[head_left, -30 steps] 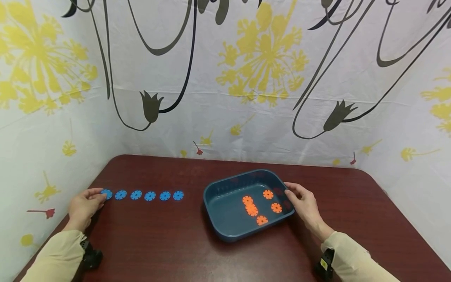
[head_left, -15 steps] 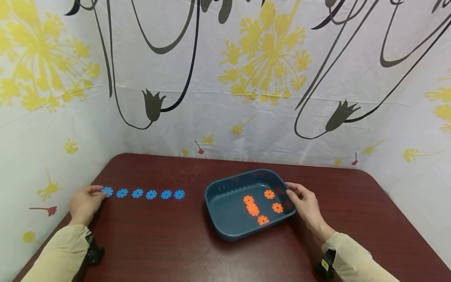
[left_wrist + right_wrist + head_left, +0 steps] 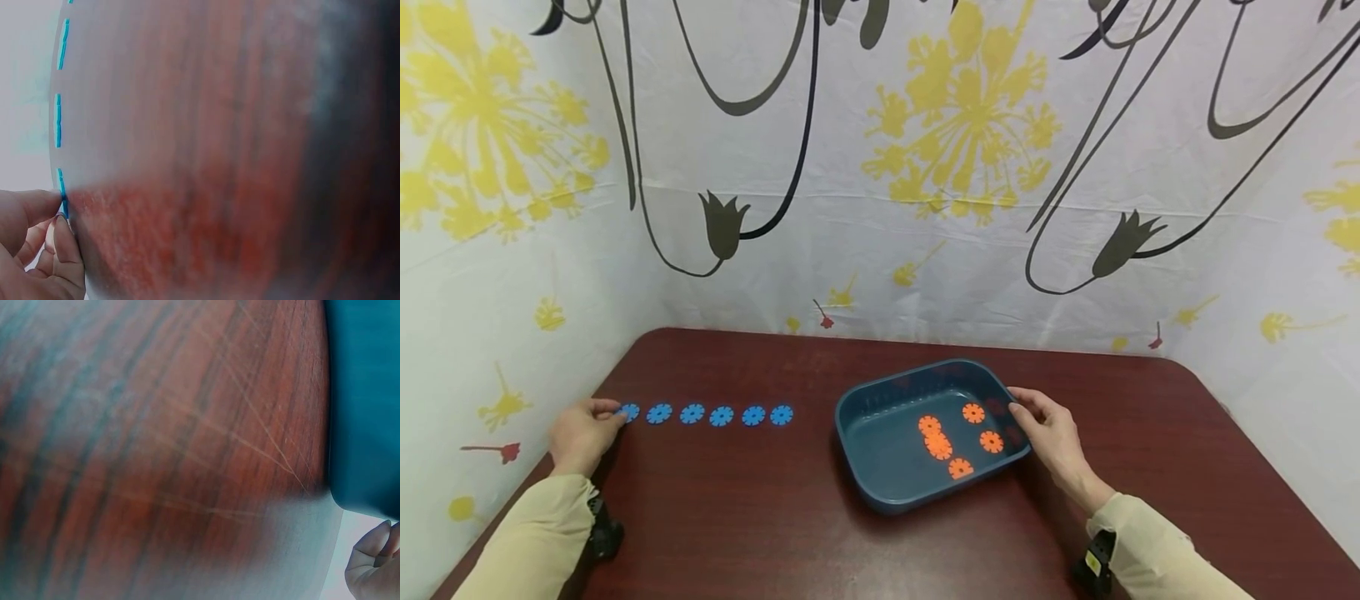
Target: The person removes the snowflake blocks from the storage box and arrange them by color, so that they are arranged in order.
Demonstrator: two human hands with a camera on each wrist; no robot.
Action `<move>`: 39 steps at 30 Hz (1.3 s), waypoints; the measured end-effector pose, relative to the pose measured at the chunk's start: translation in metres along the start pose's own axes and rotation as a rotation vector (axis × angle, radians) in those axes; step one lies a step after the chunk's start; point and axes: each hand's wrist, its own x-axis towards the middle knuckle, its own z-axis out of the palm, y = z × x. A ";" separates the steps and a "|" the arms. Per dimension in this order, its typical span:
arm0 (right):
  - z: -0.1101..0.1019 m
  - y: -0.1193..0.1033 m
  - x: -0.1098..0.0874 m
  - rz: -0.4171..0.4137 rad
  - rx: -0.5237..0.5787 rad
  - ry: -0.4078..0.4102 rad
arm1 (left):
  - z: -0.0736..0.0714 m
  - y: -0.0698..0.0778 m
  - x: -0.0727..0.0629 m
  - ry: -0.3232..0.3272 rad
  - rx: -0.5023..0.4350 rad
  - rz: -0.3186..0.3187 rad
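At the left end of a row of blue notched discs (image 3: 692, 414), my left hand (image 3: 581, 436) pinches the endmost blue disc (image 3: 632, 412) by its edge. The left wrist view shows thumb and fingertips meeting on that disc (image 3: 61, 180), which is seen nearly edge-on at the tabletop. My right hand (image 3: 1054, 442) grips the right side of a dark blue plastic tray (image 3: 887, 492), thumb at the rim. Several orange notched discs (image 3: 991, 442) lie inside it, some overlapping. In the right wrist view only part of the hand (image 3: 375, 562) shows, below the tray's wall (image 3: 369, 412).
Everything stands on a dark red-brown wooden table (image 3: 737, 517) with rounded far corners. A pale patterned cloth (image 3: 925, 275) encloses the back and sides. Black devices are strapped to both wrists, over beige sleeves (image 3: 523, 542).
The left hand keeps its pinch on the end disc, which looks tilted up slightly half a second ago and lower now. The tray and right hand stay put; the head view shifts slightly.
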 end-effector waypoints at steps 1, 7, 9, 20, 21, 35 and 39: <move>0.000 0.000 0.000 0.002 0.000 0.000 | 0.000 0.000 0.000 -0.002 0.002 -0.001; 0.001 -0.001 0.000 0.006 -0.001 -0.002 | -0.001 -0.002 -0.002 -0.014 -0.003 -0.005; 0.001 -0.001 -0.001 0.010 -0.001 -0.003 | -0.001 -0.003 -0.003 -0.013 -0.008 0.000; 0.002 0.001 0.001 0.013 -0.014 -0.001 | 0.007 0.009 -0.011 -0.027 -0.274 -0.077; 0.002 0.001 0.001 0.011 -0.015 -0.001 | 0.010 0.013 -0.012 -0.033 -0.294 -0.079; 0.002 0.001 0.001 0.016 -0.009 0.011 | 0.051 0.102 -0.047 -0.249 -0.416 0.126; 0.002 0.002 0.001 0.014 -0.006 0.015 | 0.061 0.128 -0.062 -0.341 -0.488 0.173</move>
